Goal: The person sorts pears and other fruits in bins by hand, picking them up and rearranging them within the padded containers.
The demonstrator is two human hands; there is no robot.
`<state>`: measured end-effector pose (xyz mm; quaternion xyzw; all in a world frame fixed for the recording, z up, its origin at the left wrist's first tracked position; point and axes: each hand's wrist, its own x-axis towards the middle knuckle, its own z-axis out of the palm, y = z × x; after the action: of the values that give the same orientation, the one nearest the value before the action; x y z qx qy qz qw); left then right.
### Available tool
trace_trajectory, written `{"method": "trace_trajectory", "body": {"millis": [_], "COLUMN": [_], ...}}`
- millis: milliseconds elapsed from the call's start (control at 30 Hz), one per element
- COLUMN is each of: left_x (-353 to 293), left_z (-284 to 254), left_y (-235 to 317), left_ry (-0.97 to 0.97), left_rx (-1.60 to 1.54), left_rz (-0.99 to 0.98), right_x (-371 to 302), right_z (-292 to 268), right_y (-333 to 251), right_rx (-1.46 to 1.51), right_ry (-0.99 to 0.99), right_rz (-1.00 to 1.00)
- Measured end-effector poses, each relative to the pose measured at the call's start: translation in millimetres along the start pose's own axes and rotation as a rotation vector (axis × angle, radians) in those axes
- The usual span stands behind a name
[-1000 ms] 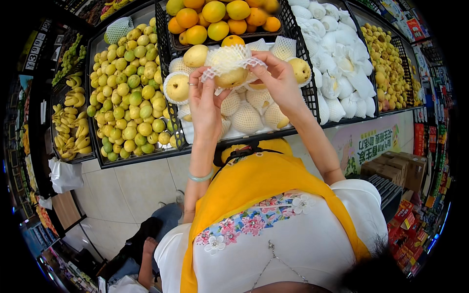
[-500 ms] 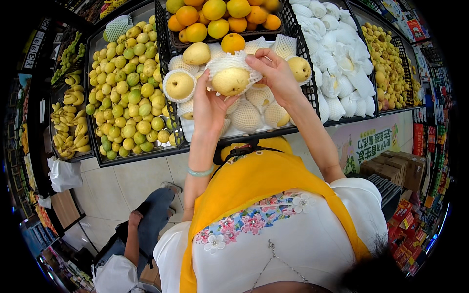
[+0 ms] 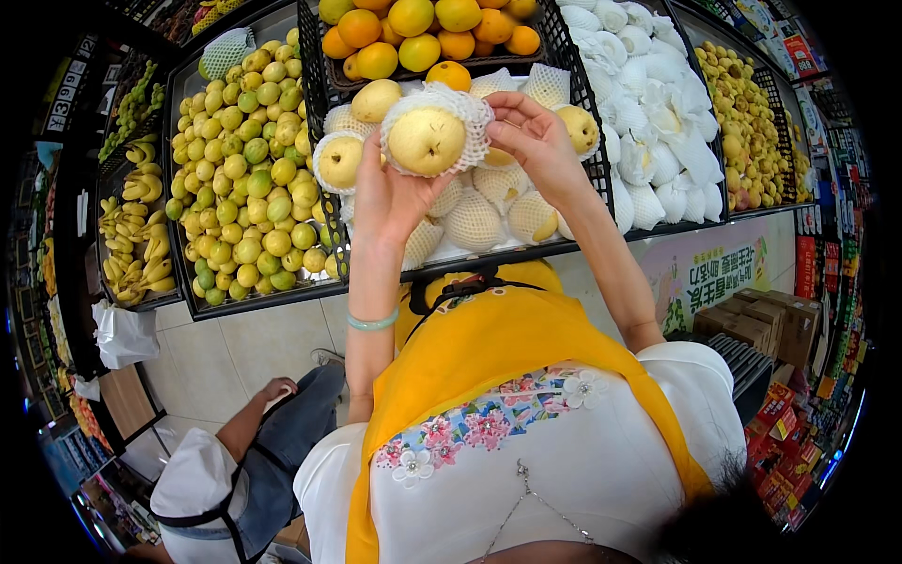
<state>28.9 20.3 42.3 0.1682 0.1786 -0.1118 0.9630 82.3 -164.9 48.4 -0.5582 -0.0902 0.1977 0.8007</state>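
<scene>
Pear in hand: a yellow pear (image 3: 427, 139), held above the pear display in the black crate (image 3: 594, 122), dark-centred end toward the camera.
Left hand (image 3: 399, 193): cupped around the pear from below and the left, clamped on fruit and wrapping together.
Right hand (image 3: 534, 141): apart from the left, thumb and fingertips at the right edge of the white foam net (image 3: 477, 117); cannot tell whether pinched tight.
Just changed: turned from a tilt to face the camera within the last half second, with netting now gathered around the sides instead of draped over the top.
Meaning for the wrapping: looks largely seated in the net, with apparently only the right edge being worked.
Pears around it: one with a bare upper side (image 3: 376, 101) at upper left; one net-collared at left (image 3: 340, 162); one more exposed at right (image 3: 577, 130); several netted below, partly hidden, beyond a sure count.
Neighbouring fruit: one orange (image 3: 449, 74) just behind the net; heaped oranges (image 3: 411, 21) and yellow-green round fruit (image 3: 249, 179), too many to count.
Worn: one pale green bracelet (image 3: 373, 322), left wrist; one yellow apron (image 3: 526, 329).
</scene>
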Motion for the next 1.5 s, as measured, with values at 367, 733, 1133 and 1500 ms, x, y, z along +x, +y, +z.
{"method": "trace_trajectory", "body": {"millis": [367,733,1133,1500], "left_x": [-3.4,-17.7,-20.3,-67.0], "left_z": [10.6,7.9,-71.2,-138.4], "left_y": [-2.3,-40.4,-50.2,-30.2], "left_ry": [-0.006,0.033,0.331,0.645], "left_rx": [-0.02,0.429,0.716,1.665], "left_rz": [-0.15,-0.176,0.017,0.454], "right_x": [-1.7,-36.0,-81.8,-78.5], "right_z": [10.6,15.4,-72.0,-46.5], "right_y": [5.1,12.6,76.5,56.9], "right_rx": [-0.523,-1.049,-1.106,-1.401], "right_ry": [-0.031,-0.109,0.381,0.368], "right_rz": [-0.432,-0.571,-0.448,-0.629]}}
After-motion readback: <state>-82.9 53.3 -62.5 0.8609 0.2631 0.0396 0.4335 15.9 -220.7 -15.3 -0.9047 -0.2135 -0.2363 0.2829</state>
